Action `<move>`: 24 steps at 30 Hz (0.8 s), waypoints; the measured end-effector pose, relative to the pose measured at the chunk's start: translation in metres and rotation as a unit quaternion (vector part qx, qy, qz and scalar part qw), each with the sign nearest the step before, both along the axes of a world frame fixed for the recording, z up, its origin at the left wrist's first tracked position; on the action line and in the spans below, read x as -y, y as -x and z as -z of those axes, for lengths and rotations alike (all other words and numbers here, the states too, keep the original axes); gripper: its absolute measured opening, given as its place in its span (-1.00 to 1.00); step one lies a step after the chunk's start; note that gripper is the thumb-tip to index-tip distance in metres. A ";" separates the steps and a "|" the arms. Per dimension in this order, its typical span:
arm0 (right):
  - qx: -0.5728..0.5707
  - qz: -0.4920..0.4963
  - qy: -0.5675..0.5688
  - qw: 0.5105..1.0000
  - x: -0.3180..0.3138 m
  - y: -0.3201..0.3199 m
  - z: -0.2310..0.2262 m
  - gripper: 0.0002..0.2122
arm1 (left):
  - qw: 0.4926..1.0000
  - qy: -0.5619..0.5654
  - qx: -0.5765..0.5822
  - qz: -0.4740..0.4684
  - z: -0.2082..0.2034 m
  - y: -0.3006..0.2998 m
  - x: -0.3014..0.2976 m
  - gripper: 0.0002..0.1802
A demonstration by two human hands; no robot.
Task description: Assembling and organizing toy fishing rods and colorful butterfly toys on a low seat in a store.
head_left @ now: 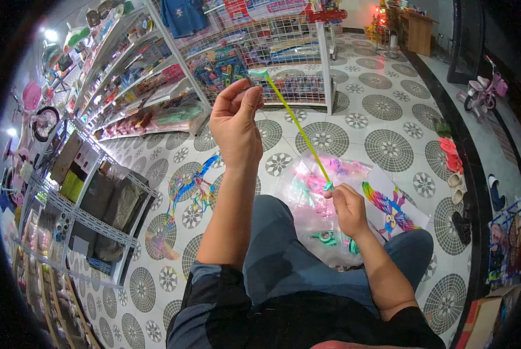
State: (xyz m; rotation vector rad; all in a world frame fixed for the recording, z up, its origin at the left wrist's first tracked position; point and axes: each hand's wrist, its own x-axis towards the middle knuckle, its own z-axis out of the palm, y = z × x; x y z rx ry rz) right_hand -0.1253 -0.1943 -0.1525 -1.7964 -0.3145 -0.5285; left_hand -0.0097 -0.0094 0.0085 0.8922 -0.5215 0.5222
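Observation:
My right hand (351, 210) is closed around the lower end of a thin yellow-green stick (298, 125), where a small teal piece (328, 186) sits. The stick slants up and to the left, and a pale teal tip (260, 74) caps its far end. Beside that tip, my left hand (237, 116) is raised with thumb and fingers pinched together. What it pinches, if anything, is too small to make out. Below the stick, between my knees, lies a clear plastic bag (286, 186) with pink and teal plastic pieces (324, 238) in and on it.
A card printed with a rainbow-winged figure (391, 206) lies by my right knee. Colourful bird-shaped film (193, 183) rests on the patterned tile floor at left. Loaded shelves (138, 75) and a wire rack (328, 64) stand ahead; shoes (457, 186) line the right.

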 end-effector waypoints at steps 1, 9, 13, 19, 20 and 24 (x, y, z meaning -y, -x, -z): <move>-0.015 -0.005 0.000 1.000 0.001 0.000 0.001 -0.67 | 1.000 0.005 0.003 -0.003 -0.001 0.001 0.000 -0.70; -0.032 -0.016 0.003 0.999 0.002 0.001 0.002 -0.66 | 1.000 0.002 0.008 0.010 0.001 0.001 -0.002 -0.69; -0.031 -0.018 0.013 0.999 0.000 0.003 -0.003 -0.67 | 1.000 0.021 -0.003 0.016 -0.004 0.004 -0.003 -0.70; -0.001 -0.008 0.020 1.000 0.000 0.000 0.001 -0.69 | 0.999 0.021 0.016 0.018 -0.002 0.002 -0.004 -0.72; 0.008 -0.007 0.020 1.000 0.000 0.000 0.003 -0.69 | 0.999 0.021 0.017 0.018 -0.002 0.001 -0.005 -0.72; 0.019 -0.010 0.023 1.000 -0.001 0.000 0.003 -0.70 | 0.999 0.009 0.042 0.018 0.000 -0.002 -0.012 -0.75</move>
